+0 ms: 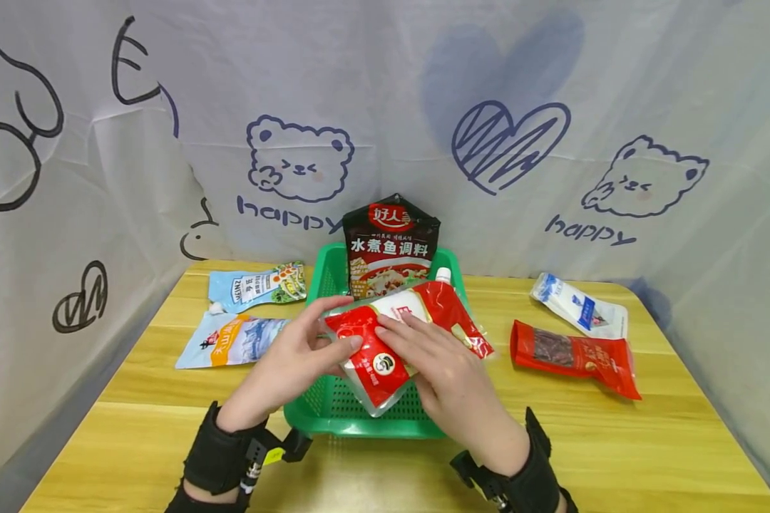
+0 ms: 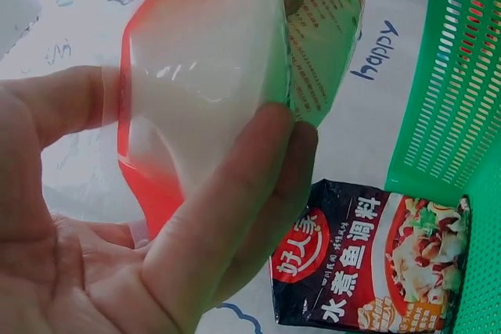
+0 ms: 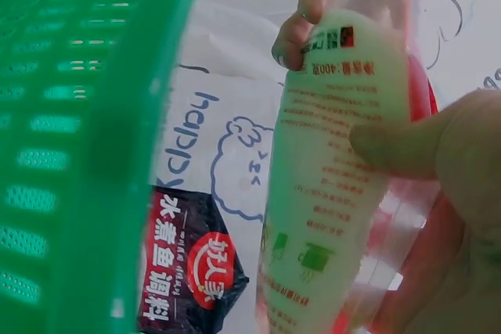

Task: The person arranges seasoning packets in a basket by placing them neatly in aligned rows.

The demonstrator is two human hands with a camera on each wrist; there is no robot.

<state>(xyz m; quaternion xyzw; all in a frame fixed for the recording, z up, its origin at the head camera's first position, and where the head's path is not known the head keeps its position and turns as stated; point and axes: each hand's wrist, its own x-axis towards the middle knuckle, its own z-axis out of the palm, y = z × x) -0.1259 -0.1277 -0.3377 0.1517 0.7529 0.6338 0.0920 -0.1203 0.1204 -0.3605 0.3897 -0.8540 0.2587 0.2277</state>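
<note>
Over the green plastic basket (image 1: 334, 426), both hands grip a red and white pouch (image 1: 445, 313) with a white screw cap. The left hand (image 1: 295, 360) has its thumb on the pouch's front and its fingers behind. From the other side, the right hand (image 1: 452, 370) lays its fingers across the front; in the right wrist view its thumb (image 3: 399, 145) presses the printed back. A black and red seasoning packet (image 1: 391, 249) stands upright at the basket's far end, its lower part overlapped by the pouch in the head view.
Left of the basket lie a light blue Heinz pouch (image 1: 257, 285) and a blue and orange pouch (image 1: 231, 338). To the right are a white and blue pouch (image 1: 584, 306) and a red packet (image 1: 574, 356) with a see-through window. A patterned cloth (image 1: 385, 92) hangs behind the wooden table (image 1: 648, 442).
</note>
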